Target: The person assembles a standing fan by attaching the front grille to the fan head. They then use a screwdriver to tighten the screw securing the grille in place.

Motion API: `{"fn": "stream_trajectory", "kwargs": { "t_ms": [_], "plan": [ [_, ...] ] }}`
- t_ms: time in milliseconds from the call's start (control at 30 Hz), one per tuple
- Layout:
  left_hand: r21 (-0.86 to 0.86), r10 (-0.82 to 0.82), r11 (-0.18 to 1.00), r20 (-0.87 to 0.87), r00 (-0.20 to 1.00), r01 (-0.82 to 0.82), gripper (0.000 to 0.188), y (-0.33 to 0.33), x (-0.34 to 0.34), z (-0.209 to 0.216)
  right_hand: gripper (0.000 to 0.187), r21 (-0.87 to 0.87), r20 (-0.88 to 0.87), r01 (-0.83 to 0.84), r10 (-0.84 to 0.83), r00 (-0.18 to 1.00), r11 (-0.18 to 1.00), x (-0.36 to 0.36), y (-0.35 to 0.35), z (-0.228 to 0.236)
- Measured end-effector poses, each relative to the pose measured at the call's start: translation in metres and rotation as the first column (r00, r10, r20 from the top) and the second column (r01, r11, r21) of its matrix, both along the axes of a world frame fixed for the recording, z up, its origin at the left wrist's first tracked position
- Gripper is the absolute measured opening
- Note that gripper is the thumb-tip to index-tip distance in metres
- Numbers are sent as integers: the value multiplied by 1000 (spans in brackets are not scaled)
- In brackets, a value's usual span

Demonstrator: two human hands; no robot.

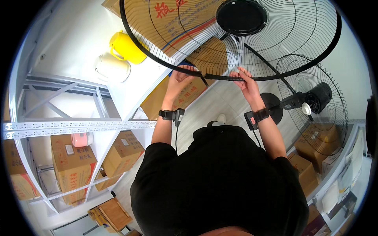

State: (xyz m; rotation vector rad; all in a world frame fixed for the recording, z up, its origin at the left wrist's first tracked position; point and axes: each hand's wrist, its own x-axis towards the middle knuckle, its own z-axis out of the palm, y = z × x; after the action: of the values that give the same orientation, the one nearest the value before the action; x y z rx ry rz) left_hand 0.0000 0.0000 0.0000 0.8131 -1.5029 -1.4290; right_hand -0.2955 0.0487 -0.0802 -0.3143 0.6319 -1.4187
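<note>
Across the top of the view, a wide, round fan guard [241, 17] of black wire is held out in front of you, its spokes fanning from a solid central plate to a thick rim [223, 77]. Your left hand [181, 80] grasps the near edge of that rim, fingers bent up around it. Your right hand [247, 84] grasps the same edge a short way along, with straighter fingers and what appears a lighter hold; the exact placing of either thumb cannot be told. Between your hands lies a small join in the rim, which may explain why you hold it on both sides. The paired grip also probably steadies so broad a piece against tipping; any other support is not visible. Beyond your right hand stands a black pedestal fan [323, 96], its round base [272, 114] on the floor, presumably broad for stability. On your left, a yellow jug [128, 47] and a cream jug [112, 69] rest on a white shelf [138, 88], apart from the guard. Brown cartons [73, 161] occupy the lower rack, likely for storage. Bands hold a small black module [179, 117] at each wrist, leaving your fingers unencumbered.
</note>
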Motion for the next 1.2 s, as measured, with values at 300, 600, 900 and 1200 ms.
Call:
{"fn": "stream_trajectory", "kwargs": {
  "t_ms": [300, 600, 900, 1200],
  "plan": [
    [34, 131, 991, -51, 990, -129, 26, -1, -38, -24, 29, 2, -10, 38, -38, 999, 999, -17, 3, 3],
    [-36, 36, 999, -75, 997, -39, 21, -17, -34, -25, 26, 14, -17, 19, -19, 1000, 1000, -13, -5, 2],
    [-120, -205, 976, -213, 955, 182, 36, -19, -28, -8, 24, 26, 40, -48, 47, 998, 999, -14, -7, 10],
    [-53, -217, 976, -153, 964, 211, 36, -9, -34, 23, 25, 36, 47, -76, 74, 996, 996, -16, -9, 15]
  ]
}}
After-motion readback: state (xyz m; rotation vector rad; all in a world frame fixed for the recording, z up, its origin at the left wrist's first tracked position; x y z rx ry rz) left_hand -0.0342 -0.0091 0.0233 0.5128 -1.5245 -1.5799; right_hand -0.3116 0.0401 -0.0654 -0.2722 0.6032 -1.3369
